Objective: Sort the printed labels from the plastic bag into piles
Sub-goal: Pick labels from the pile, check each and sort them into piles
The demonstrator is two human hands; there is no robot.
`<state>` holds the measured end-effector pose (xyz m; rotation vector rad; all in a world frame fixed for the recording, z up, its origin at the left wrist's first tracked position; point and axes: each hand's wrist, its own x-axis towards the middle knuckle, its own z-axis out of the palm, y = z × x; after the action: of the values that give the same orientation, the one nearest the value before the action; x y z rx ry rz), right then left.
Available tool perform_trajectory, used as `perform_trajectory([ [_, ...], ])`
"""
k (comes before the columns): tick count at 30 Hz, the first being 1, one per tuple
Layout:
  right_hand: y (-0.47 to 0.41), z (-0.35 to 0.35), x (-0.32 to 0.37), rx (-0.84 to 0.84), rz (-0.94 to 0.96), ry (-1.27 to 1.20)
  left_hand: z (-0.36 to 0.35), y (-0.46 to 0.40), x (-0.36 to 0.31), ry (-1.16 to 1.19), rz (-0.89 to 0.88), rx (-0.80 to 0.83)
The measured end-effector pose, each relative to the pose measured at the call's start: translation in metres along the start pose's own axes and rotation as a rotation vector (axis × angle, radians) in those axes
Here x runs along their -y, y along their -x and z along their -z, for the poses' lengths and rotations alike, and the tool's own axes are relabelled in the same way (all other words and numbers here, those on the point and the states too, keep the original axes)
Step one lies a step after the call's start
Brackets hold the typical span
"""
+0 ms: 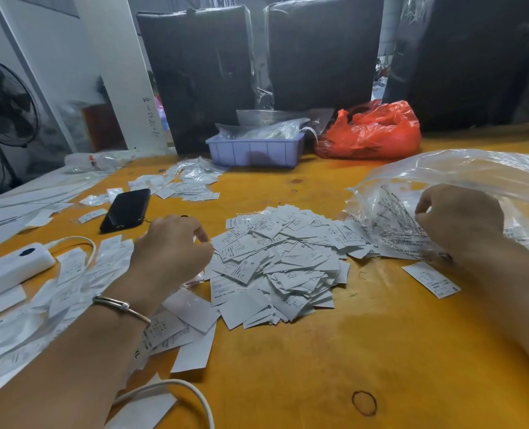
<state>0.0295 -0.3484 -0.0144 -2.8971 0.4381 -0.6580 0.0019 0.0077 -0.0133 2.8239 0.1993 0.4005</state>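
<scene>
Desk (365,351) first: yellow top, takes up most of my view, everything else lies on it. Black wrapped bundles (322,51) stand along the far edge, out of the way.

Clear plastic bag (461,181) on the right, lying on its side w/ the mouth facing left toward the centre, prob. so labels spill straight onto the working area. Printed warning text shows on its near face.

Main heap of labels (275,261) sits mid-desk, touching the bag mouth. Small white rectangles, no common direction: long axes point every way, some face up w/ print showing ("S", "MADE IN CHINA"), some blank side up. Looks unsorted to me. A looser spread of bigger labels & clear sleeves (71,289) lies under and left of my left forearm; a further pile (188,184) sits toward the back by the lilac tray (253,153). One single label (432,280) lies alone to the right, long axis running diagonally, "S" end nearest me.

Red bag (371,131) at the back beside the tray. Phone (127,209) & white power bank (9,270) w/ cable on the left, clear of the heap.

Left hand (170,252): fingers curled down at the heap's left edge; grip looks narrow, like picking at one label, but fingertips are hidden, can't tell if it has one. Right hand (461,218): fingers bunched, pinching the bag film, holding it steady.
</scene>
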Motion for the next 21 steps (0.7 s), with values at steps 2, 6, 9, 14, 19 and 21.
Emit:
perform_trajectory([
  [2,0.000,0.001,0.001,0.056,0.005,-0.007,-0.001,0.000,-0.001,0.028,-0.005,0.008],
  [6,-0.001,-0.002,-0.002,0.024,0.002,-0.029,-0.003,0.003,-0.005,0.147,-0.055,0.050],
  [9,-0.003,-0.004,-0.001,-0.171,0.016,-0.174,-0.004,0.005,-0.009,0.272,-0.131,0.086],
  [14,0.001,0.000,0.011,-0.246,-0.028,-0.530,-0.008,0.007,-0.012,0.327,-0.196,0.119],
  [19,0.025,0.020,0.040,0.283,-0.136,-1.155,-0.009,0.008,-0.012,0.371,-0.258,0.127],
  [21,0.037,0.024,0.053,0.338,-0.026,-1.181,-0.008,0.009,-0.013,0.432,-0.311,0.130],
])
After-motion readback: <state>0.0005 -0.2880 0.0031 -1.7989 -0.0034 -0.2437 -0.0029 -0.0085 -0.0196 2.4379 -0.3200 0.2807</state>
